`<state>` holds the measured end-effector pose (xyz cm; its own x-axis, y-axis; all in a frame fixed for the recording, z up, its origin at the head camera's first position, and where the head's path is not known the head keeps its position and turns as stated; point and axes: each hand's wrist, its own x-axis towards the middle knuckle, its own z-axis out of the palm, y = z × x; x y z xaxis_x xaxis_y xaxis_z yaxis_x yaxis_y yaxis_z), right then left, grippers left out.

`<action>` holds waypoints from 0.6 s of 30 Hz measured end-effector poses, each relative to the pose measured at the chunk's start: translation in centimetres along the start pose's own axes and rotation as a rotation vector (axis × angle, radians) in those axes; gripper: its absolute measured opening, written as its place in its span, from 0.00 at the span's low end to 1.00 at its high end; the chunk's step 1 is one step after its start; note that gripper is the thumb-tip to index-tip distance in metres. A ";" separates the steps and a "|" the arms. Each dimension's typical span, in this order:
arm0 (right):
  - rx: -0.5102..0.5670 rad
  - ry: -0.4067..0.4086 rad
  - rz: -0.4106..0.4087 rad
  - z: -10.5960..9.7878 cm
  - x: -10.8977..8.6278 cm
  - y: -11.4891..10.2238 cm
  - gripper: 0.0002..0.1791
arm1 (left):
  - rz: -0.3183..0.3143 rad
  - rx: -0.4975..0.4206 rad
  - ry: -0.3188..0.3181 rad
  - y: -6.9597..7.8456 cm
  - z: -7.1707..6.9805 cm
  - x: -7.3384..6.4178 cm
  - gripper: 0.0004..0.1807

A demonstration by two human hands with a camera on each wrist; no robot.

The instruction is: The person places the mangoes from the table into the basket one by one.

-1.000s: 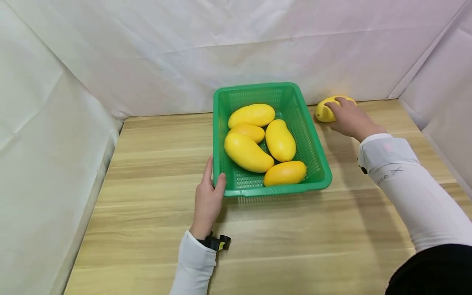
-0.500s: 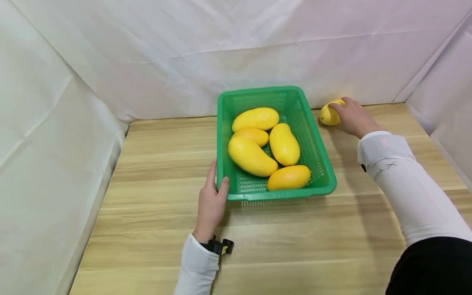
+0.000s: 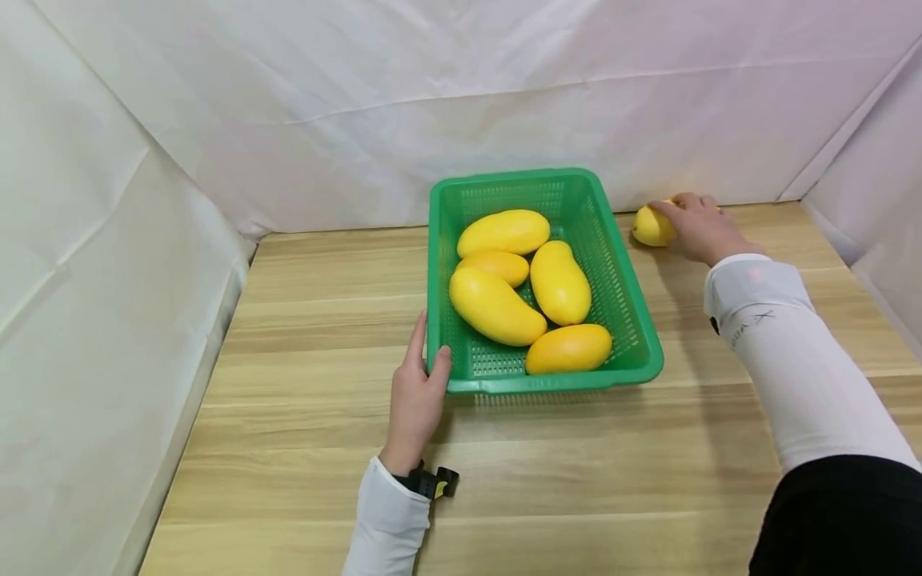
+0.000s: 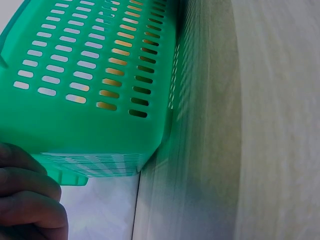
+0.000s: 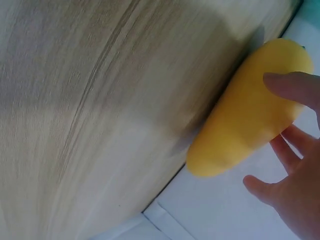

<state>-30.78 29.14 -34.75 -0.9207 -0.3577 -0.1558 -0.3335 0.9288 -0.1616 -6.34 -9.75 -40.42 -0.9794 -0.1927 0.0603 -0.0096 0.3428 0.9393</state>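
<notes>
A green plastic basket [image 3: 654, 356] with perforated walls stands in the middle of the wooden table, holding several yellow mangoes [image 3: 497, 308]. At its near left corner, my left hand [image 3: 416, 408] grips the rim, thumb over the edge and fingers along the outer wall; curled fingers [image 4: 30, 192] show in the left wrist view. Right of the basket, by the back cloth, my right hand [image 3: 704, 234] holds another mango [image 5: 245, 115]. The thumb lies on one side of it and fingertips reach the other. Whether that mango touches the table is unclear.
White cloth walls [image 3: 346, 120] close off the back and both sides. The wooden tabletop [image 3: 310, 360] extends left of the basket and in front of it. A black strap [image 3: 425, 480] with a small device sits on the left wrist.
The right hand has closed round the far-right mango, its thumb now across the near end. The left hand keeps its hold on the basket. The whole view has shifted slightly.
</notes>
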 end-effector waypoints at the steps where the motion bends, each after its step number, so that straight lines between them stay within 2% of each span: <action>1: 0.012 -0.004 0.009 0.0 0.0 0.0 0.39 | 0.001 0.001 0.003 0.0 0.0 0.0 0.30; 10: 0.078 -0.003 0.060 0.2 0.1 0.2 0.40 | -0.009 0.003 0.002 0.0 -0.1 0.0 0.30; 18: 0.109 -0.001 0.120 0.3 0.0 0.5 0.46 | -0.004 0.011 0.011 0.0 0.0 0.0 0.31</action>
<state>-30.88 29.56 -35.15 -0.9524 -0.2451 -0.1813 -0.1972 0.9488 -0.2467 -6.35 -9.75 -40.43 -0.9770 -0.2044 0.0603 -0.0160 0.3522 0.9358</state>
